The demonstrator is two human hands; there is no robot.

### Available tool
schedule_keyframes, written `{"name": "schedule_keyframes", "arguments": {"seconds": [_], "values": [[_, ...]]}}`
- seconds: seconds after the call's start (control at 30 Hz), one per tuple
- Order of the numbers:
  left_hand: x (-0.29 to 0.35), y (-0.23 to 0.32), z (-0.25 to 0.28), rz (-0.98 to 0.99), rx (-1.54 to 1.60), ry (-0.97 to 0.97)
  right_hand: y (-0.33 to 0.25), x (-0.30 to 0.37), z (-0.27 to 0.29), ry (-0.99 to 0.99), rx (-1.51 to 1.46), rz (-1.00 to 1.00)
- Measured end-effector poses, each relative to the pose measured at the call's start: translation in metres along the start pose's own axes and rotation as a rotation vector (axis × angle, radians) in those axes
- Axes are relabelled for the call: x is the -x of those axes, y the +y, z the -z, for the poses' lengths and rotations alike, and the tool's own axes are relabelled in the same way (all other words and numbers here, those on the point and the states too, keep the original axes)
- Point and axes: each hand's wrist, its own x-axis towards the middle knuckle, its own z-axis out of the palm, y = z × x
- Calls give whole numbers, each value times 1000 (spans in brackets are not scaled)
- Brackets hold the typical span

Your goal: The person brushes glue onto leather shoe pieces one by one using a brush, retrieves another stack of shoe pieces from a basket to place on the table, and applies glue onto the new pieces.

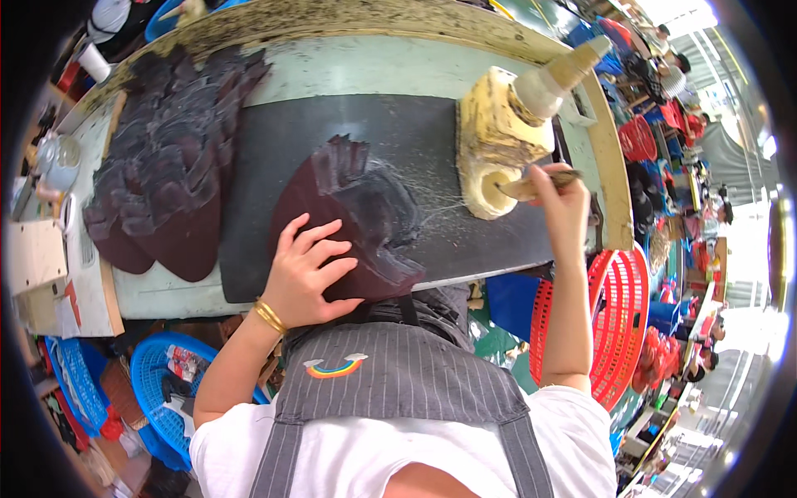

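My left hand [314,270] lies with spread fingers on a dark maroon shoe upper piece [300,199], whose notched edges look greyish and coated. That piece rests on a black mat [286,124] in front of me. On the right, my right hand [566,207] grips a brush [530,189] by its handle. The brush tip is at the mouth of a small glue-crusted cup [486,206], and thin glue strands stretch from there to the piece. Against the cup stands a yellowed glue container [498,124] with a cone-shaped nozzle [566,76].
An overlapping pile of similar maroon pieces [170,166] lies on the left of the table. A raised wooden rim [332,21] borders the far side. Below the table are a red basket [610,332] on the right and a blue basket [158,365] on the left.
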Motion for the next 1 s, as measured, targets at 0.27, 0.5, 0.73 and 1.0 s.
{"name": "schedule_keyframes", "arguments": {"seconds": [0.27,0.5,0.73,1.0], "values": [[-2,1,2,39,1,-54,-25,-15,-31,-198,-345,-252],[4,2,-6,28,2,-41,-64,-5,-138,-671,-71,15],[9,-3,-6,15,14,-15,-60,19,-143,-753,-23,163],[7,-8,-2,27,19,11,-63,48,-95,-951,145,257]]}}
